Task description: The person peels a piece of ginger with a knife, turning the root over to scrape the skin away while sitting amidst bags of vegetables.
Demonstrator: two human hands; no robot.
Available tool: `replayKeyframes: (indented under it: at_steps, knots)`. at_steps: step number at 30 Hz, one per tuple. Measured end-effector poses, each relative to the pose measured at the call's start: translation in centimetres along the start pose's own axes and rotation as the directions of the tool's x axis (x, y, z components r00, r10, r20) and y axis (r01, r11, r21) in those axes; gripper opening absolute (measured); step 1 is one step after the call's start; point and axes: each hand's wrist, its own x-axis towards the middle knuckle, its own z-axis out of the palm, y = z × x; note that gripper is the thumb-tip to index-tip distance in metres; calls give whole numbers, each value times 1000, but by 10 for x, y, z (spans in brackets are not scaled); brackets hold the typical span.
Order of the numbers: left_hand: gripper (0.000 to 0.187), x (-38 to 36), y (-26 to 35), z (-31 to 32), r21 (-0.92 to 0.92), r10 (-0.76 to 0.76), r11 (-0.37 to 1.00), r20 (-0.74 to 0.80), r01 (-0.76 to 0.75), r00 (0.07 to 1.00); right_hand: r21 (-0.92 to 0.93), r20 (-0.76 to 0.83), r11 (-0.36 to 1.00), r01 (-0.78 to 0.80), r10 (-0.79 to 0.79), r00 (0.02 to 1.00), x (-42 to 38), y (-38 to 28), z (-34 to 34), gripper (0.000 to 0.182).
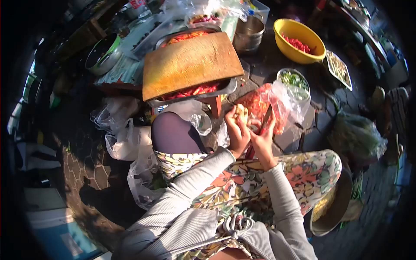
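Held up above my lap, my left hand (237, 132) is closed around a knobby pale root (241, 112) that looks like ginger. Beside it, my right hand (263, 141) grips a knife, whose dark blade (266, 116) points up and away from me. The two hands are close together, touching or nearly so. Just beyond them lies a clear plastic bag (277, 102) with orange-red contents. Part of the knife handle is hidden by my fingers.
A wooden board (190, 65) rests across a metal tray (227, 88) of red peppers. Further right are a metal pot (249, 37), a yellow bowl (320, 53) of red chillies and a container of cut greens (293, 80). Plastic bags (123, 143) lie left of my knee.
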Motion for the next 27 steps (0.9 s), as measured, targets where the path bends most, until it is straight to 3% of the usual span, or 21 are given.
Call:
replayKeyframes:
  at_steps: [1,3,5,7,9,11,13,16,17,20,22,27]
  knots:
    - [31,4,10,-2,90,45,995,14,-46,999,-41,-24,999,22,-23,999,-1,-7,6,93]
    - [31,4,9,0,-119,-80,989,43,85,996,80,2,995,-60,60,998,-2,-1,4,92]
    - [29,0,-13,-3,145,-41,989,-2,41,999,47,4,999,3,-3,1000,-1,0,7,92]
    - [27,5,5,-3,5,-208,978,7,208,978,33,25,999,-14,14,1000,-2,-6,7,95]
    - [26,14,0,-1,13,-179,984,-62,180,982,75,17,997,6,-7,1000,-4,-15,10,97]
    - [26,20,4,0,-366,-374,861,14,353,927,158,-12,986,50,-49,999,-5,-15,10,96]
    - [26,30,2,-10,-403,-395,831,58,383,917,76,-75,993,95,-90,993,-3,-24,3,92]
    - [29,48,3,-22,-611,-716,506,95,609,692,-71,-138,997,27,-36,990,-3,-46,-13,89]
    - [31,53,6,-23,-636,-772,421,122,646,624,-195,-122,981,24,-49,991,-3,-45,-20,88]
    - [28,56,10,-21,-654,-792,321,211,685,572,-248,-108,969,-4,-24,994,-4,-43,-25,83]
    - [27,56,15,-17,-647,-794,258,280,717,539,-254,-79,959,-124,107,991,-4,-47,-28,78]
    - [27,54,15,-18,-602,-781,169,401,780,479,-291,37,948,-125,142,989,-7,-47,-28,67]
